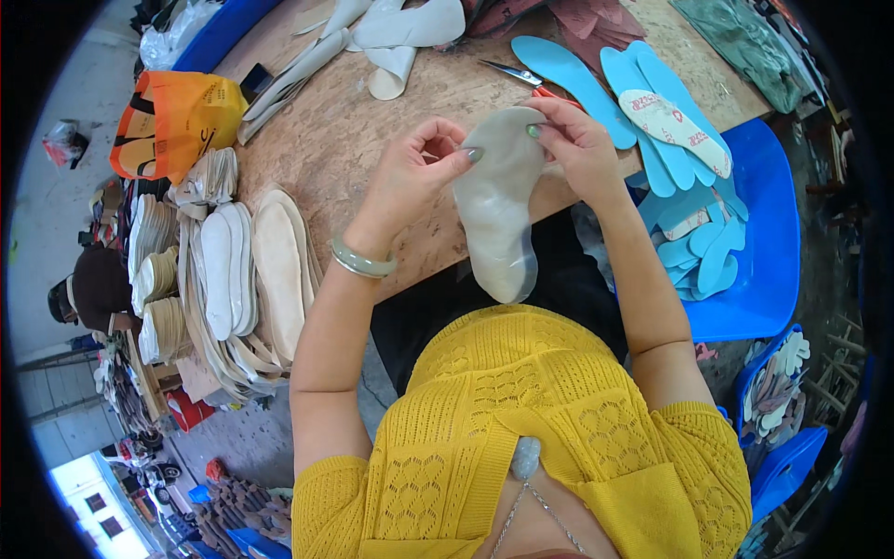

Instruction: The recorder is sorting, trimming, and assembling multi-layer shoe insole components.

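Note:
Between my two hands hangs a pale, glossy shoe insole (503, 210), its broad end up and its narrow end toward my lap. My left hand (424, 172) pinches the upper left edge between thumb and fingers. At the top right edge, my right hand (579, 149) grips it with thumb and forefinger. Scissors (521, 74) with red handles lie just beyond the right hand, partly hidden. Light-blue insoles (577, 84) rest beside them, and a white printed insole (675, 129) lies across several more.
A blue plastic chair (778, 233) at the right holds light-blue insoles. Stacks of beige and white insoles (279, 252) stand at the table's left, near an orange bag (186, 126). Pale cut sheets (396, 33) and dark red pieces (596, 28) lie on the wooden table (326, 158).

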The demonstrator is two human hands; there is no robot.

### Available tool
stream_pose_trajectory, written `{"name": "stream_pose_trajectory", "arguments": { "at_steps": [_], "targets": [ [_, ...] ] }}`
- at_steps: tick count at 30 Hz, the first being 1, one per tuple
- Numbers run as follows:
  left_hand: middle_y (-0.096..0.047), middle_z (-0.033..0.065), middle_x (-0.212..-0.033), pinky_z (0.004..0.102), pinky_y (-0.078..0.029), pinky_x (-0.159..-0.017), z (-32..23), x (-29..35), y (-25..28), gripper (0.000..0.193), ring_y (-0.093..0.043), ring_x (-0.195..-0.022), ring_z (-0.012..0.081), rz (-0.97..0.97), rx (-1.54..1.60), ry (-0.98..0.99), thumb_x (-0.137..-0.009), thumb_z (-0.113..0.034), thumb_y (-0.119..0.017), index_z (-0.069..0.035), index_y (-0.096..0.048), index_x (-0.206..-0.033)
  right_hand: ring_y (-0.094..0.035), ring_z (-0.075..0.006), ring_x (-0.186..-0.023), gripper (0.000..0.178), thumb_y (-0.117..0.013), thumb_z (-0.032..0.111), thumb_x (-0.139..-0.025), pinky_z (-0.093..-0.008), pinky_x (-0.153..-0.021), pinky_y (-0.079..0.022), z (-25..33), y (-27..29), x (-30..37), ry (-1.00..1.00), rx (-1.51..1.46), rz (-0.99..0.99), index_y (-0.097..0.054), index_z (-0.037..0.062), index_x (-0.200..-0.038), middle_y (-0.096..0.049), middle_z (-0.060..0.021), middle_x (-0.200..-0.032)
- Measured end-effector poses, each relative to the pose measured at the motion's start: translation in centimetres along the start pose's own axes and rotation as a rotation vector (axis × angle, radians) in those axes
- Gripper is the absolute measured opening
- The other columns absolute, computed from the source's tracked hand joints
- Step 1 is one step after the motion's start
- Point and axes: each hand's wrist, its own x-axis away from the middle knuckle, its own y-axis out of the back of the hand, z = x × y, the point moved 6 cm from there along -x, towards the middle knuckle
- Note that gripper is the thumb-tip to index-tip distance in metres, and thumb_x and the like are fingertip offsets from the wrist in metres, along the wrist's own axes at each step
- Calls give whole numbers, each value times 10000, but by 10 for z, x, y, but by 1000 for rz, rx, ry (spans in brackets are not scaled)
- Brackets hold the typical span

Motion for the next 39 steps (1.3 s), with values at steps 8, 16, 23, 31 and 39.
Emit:
{"name": "stream_pose_trajectory", "arguments": {
  "at_steps": [8, 16, 23, 31, 39],
  "targets": [
    [-696, 58, -965, 259, -505, -753, -11, 19, -30, 317, -642, -807, 135, -302, 148, -166, -889, -10, -567, -35, -629, -1199, -599, -66, -816, 209, -616, 30, -866, -231, -669, -496, 30, -7, 12, 153, 227, -253, -628, 2, -1072, -672, -49, -1002],
    [-647, 199, -1162, 341, -543, -808, -42, 41, -52, 474, -691, -931, 275, -384, -441, -389, -844, 72, -533, -71, -586, -1292, -624, -63, -717, 179, -640, 153, -895, -196, -627, -478, 19, -29, 31, -331, -248, 0, -669, 1, -984, -664, -8, -818],
    [-616, 203, -1227, 336, -536, -847, -40, 43, -54, 477, -676, -1008, 281, -360, -317, -368, -851, 94, -521, -68, -585, -1295, -653, -83, -695, 209, -598, 183, -927, -191, -586, -477, 26, -20, 31, -339, -227, 67, -679, 7, -1007, -700, -36, -888],
    [-614, 202, -1239, 335, -501, -920, -37, 48, -54, 478, -615, -1140, 299, -347, -325, -390, -849, 107, -512, -78, -600, -1282, -671, -140, -664, 228, -595, 195, -934, -207, -561, -482, 14, -11, 33, -534, -663, 88, -653, 2, -1040, -711, -106, -901],
    [-636, 157, -1228, 277, -493, -875, -31, 51, -54, 450, -648, -1006, 168, -272, -209, -313, -881, 78, -506, -60, -577, -1304, -650, -113, -666, 147, -588, 160, -927, -208, -579, -480, 14, -15, 33, -476, -630, 53, -645, 30, -963, -694, -67, -868]
  ]
}}
